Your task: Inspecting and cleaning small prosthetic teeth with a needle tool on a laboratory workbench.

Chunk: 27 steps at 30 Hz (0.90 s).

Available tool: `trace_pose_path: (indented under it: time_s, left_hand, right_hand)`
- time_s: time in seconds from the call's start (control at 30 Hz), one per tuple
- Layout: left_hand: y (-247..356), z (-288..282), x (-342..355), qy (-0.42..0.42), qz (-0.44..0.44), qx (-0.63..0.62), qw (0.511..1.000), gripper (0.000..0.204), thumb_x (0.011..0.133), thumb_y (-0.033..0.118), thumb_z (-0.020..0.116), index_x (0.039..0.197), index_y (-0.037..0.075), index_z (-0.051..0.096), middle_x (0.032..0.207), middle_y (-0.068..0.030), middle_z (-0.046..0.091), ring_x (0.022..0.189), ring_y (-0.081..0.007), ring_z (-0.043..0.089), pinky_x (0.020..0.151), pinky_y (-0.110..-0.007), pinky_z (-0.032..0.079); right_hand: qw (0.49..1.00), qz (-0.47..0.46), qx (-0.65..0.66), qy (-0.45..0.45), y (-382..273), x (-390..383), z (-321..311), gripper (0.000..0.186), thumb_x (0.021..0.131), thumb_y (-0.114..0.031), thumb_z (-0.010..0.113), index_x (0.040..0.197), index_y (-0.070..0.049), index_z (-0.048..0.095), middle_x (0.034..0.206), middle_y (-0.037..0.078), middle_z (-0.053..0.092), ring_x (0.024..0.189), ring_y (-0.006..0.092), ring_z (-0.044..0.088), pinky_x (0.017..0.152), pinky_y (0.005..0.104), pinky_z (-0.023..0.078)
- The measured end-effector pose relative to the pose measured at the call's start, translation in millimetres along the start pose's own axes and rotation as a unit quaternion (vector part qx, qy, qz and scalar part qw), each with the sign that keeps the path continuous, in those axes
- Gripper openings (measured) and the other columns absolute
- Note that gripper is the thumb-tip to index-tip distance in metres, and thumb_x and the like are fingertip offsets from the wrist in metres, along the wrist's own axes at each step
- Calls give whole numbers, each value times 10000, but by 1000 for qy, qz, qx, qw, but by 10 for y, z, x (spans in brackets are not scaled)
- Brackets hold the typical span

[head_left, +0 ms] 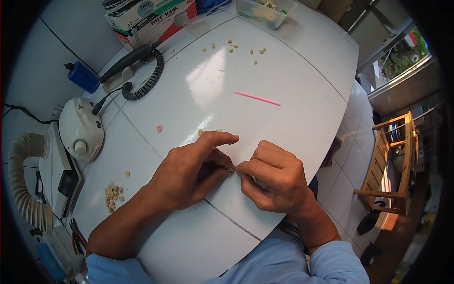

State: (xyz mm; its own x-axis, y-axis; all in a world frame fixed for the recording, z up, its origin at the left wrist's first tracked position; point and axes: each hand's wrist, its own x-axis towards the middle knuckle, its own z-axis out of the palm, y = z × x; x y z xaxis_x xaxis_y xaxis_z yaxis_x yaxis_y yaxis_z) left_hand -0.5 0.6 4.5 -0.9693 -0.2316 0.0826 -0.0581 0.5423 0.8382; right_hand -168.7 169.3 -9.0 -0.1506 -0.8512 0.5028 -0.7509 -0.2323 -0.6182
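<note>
My left hand (191, 165) hovers over the white tabletop with its index finger raised. Thumb and another finger pinch a tiny pale piece (230, 170), too small to name. My right hand (276, 177) is closed, its thumb and index fingertip pressed together right beside that piece. Whatever lies between the right fingertips is hidden. Beyond the hands lies a thin pink stick (257, 98). Two small yellowish pieces (200, 132) rest just past my left hand, and a pinkish one (159, 128) sits farther left.
Loose yellowish pieces (231, 46) are scattered at the back; a small heap (112, 195) lies by my left forearm. On the left stand a white control box (81, 130), a corded handpiece (125, 62), a ribbed hose (23, 175) and pliers (77, 236). A clear tub (267, 16) stands behind.
</note>
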Motion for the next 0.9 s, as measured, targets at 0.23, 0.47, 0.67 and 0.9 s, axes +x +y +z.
trace_pose_path:
  time_s: [0.23,0.47,0.67,0.9]
  left_hand:
    - [11,-4,-4,2,-8,-6,1000,631,938,-77,794,1485,53,506,996,-127,825,955,-252,837,837,-339,660]
    - [-12,-10,-7,3,8,0,1000,644,934,-79,794,1492,48,498,992,-124,826,946,-254,837,831,-339,660]
    - [19,-18,-5,-1,-9,-10,1000,654,930,-76,793,1497,50,491,986,-127,828,942,-259,838,839,-339,661]
    - [8,-12,-3,-3,-5,-6,1000,668,925,-75,799,1500,52,485,986,-129,828,950,-259,838,843,-338,661]
  right_hand:
    - [1000,3,5,14,-11,7,-8,188,714,85,806,860,-1,723,767,69,567,687,214,594,567,362,478]
    - [1000,-13,-16,-4,-8,4,37,196,720,88,811,828,-12,682,768,67,534,698,220,579,576,367,483]
    - [1000,-8,-23,-12,-25,9,21,209,721,94,813,828,-11,667,770,70,519,699,226,567,583,375,485]
    - [1000,-8,-26,-7,-24,0,38,209,712,96,809,824,-8,666,767,73,515,698,233,567,581,376,483]
